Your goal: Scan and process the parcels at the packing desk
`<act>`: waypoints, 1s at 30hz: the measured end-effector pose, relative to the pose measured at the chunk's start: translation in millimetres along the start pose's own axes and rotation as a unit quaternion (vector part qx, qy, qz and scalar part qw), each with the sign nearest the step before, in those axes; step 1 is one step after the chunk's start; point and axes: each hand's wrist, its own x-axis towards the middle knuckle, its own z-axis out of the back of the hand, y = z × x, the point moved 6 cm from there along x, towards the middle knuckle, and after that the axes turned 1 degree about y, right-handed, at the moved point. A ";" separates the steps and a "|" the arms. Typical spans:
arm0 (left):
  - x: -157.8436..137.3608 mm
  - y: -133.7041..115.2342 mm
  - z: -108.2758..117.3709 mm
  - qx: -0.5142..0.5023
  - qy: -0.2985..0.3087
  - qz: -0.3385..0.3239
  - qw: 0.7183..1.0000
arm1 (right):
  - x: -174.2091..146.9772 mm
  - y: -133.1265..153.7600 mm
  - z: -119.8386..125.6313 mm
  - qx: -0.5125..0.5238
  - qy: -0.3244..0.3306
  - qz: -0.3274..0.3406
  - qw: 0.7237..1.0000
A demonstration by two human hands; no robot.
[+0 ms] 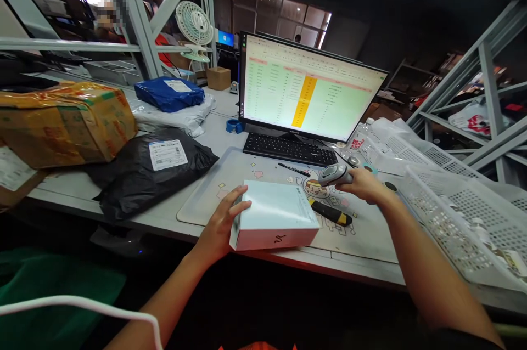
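Observation:
A pale box [276,210] with a small dark mark on its front sits at the desk mat's front edge. My left hand [224,218] grips its left side, two fingertips showing against the top edge and the thumb out of sight. Beyond the box's far right corner, my right hand [364,185] is closed around a grey barcode scanner [334,174], held above the mat. Between box and right hand lies a black and yellow utility knife [330,212]. A black pen [293,169] rests just behind the box.
A keyboard [290,148] and lit monitor [307,89] stand behind the mat [206,196]. Leftward are a black parcel [135,185], a blue parcel [168,99] and a taped carton [66,125]. White perforated baskets [465,229] line the right side. A white cable [82,301] crosses lower left.

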 end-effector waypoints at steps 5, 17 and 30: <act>-10.8 39.2 6.1 -0.059 -0.102 0.206 0.972 | 18.9 -41.5 -41.5 -0.076 -0.088 -0.074 0.990; -2.0 43.3 12.9 0.010 -0.096 0.425 0.900 | 47.3 -34.8 -26.6 -0.071 -0.165 -0.131 0.975; -4.6 45.3 15.1 0.000 -0.092 0.410 0.907 | 142.2 16.8 -114.4 -0.043 -0.085 -0.048 0.994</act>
